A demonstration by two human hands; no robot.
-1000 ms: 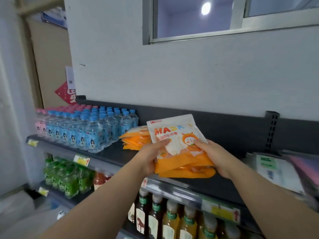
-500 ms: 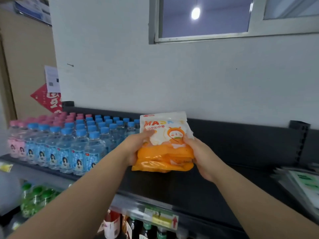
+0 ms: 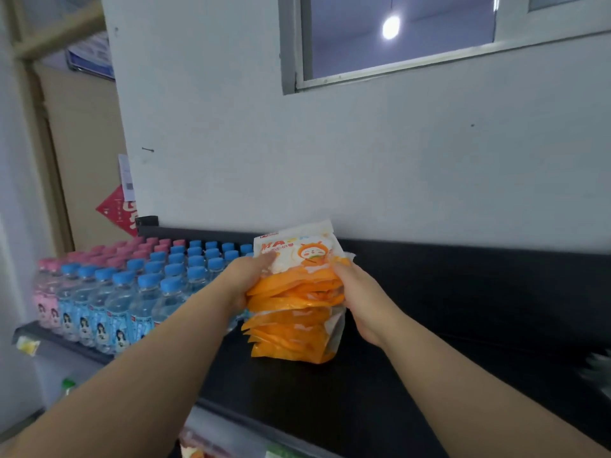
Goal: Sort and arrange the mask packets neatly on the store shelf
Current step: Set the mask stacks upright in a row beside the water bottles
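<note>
Stacking step: my left hand (image 3: 246,279) and right hand (image 3: 360,299) grip the orange mask packets (image 3: 294,302) by both sides, on the shelf (image 3: 463,325) beside water bottles (image 3: 132,292). Next, probably: square edges, release.

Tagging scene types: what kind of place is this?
Probably a small shop: a dark shelf holds rows of identical water bottles, a yellow price tag sits on its front edge, and a stack of matching mask packets stands beside the bottles.
</note>
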